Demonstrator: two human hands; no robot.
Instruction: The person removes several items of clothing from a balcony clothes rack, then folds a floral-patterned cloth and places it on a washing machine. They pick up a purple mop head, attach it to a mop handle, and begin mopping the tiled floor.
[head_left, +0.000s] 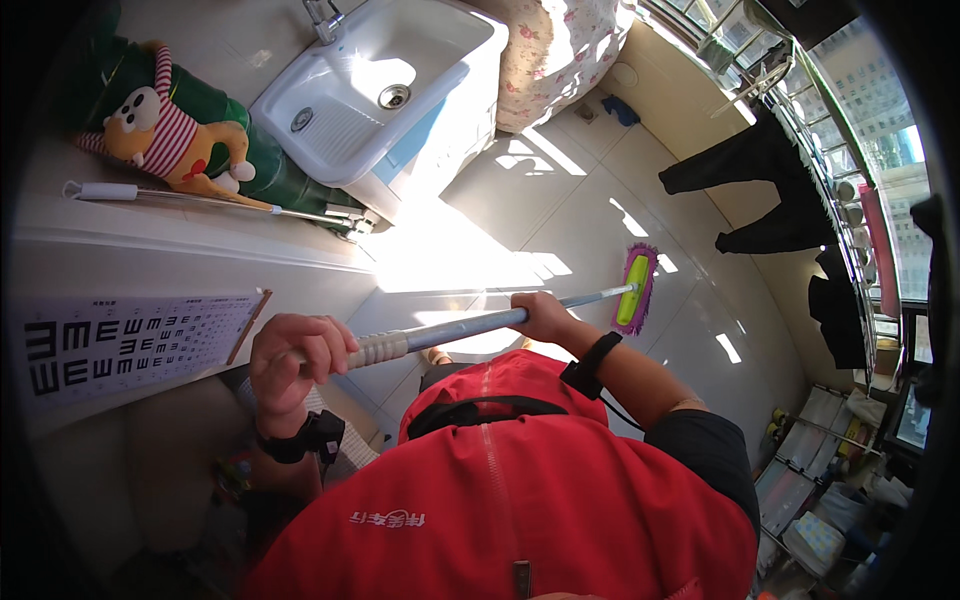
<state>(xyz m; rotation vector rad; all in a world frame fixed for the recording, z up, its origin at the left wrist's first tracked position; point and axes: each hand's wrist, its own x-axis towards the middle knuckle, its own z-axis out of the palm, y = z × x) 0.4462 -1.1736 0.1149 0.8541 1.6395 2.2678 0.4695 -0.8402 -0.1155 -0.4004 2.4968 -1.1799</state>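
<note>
A flat mop with a metal pole (465, 328) slants across in front of my body. My left hand (298, 361) grips the top end of its pale ribbed handle (379, 349). Lower on the pole, my right hand (541, 316) is wrapped around the metal tube. The mop head (634, 289) has a lime-green plate and a purple fringed pad, and it lies on the tiled floor (577, 217) to the right. Black bands with small devices circle both my wrists.
A white laundry sink (352, 169) stands ahead, beside a flowered cover (551, 60). At left, a plush monkey (169, 131) and a second pole (202, 199) rest against a green container (274, 169). Dark trousers (757, 180) hang at right; a shelf (806, 442) stands lower right.
</note>
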